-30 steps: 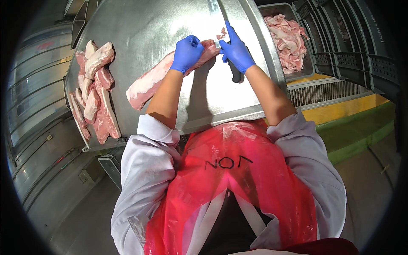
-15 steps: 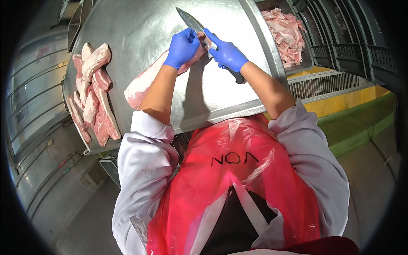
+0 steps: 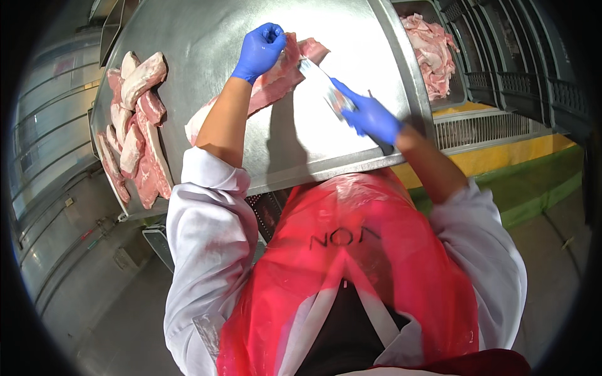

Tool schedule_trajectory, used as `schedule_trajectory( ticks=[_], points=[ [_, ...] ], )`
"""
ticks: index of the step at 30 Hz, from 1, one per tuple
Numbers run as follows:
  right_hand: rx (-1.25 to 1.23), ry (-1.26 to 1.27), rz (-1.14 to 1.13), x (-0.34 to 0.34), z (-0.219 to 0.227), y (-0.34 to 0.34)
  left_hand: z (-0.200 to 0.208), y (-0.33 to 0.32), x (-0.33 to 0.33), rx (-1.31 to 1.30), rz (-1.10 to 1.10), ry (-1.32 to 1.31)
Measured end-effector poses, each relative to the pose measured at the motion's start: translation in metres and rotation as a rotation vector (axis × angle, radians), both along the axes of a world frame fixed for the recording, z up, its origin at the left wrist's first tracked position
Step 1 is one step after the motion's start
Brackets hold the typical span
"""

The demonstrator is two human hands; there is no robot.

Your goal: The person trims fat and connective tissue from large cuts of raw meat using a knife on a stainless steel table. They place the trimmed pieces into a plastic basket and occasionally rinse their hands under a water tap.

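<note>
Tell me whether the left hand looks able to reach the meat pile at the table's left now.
Probably yes: only metal tabletop shows between the left hand and the meat pile, though the hand appears closed on the long meat piece and would need freeing.

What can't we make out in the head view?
Head view:
- Knife blade: motion blur.
- Knife handle: mostly behind right hand.
- Long meat piece: partly hidden by left forearm.
- Left hand: curled fingers hide whether it pinches meat.
- Metal table: far side cut off by top edge.
</note>
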State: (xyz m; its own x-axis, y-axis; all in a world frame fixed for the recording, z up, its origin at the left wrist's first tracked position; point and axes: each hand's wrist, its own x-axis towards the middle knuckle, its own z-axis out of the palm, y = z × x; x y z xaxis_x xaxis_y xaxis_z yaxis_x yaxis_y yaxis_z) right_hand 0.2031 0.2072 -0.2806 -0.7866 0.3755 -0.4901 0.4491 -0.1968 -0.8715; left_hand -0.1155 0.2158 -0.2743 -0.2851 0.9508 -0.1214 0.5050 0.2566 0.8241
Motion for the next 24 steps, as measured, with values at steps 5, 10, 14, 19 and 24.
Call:
schedule_trajectory(
  ticks=[5,10,14,19,24],
  points=[
    [-0.014,0.006,-0.014,-0.051,0.005,0.021,0.004,0.003,0.007,0.032,-0.111,-0.009],
    [0.084,-0.082,0.089,-0.042,0.026,-0.004,0.016,-0.002,-0.022,0.135,0.015,-0.185],
    [0.203,0.138,0.107,0.06,0.012,-0.046,-0.008,-0.075,-0.14,-0.238,0.066,0.193],
    [-0.01,-0.024,-0.189,0.005,0.022,0.014,0.02,-0.048,-0.045,0.254,-0.562,0.936],
    [-0.04,0.205,-0.201,-0.126,-0.024,0.047,0.043,-0.01,-0.026,-0.432,-0.574,0.834]
  ],
)
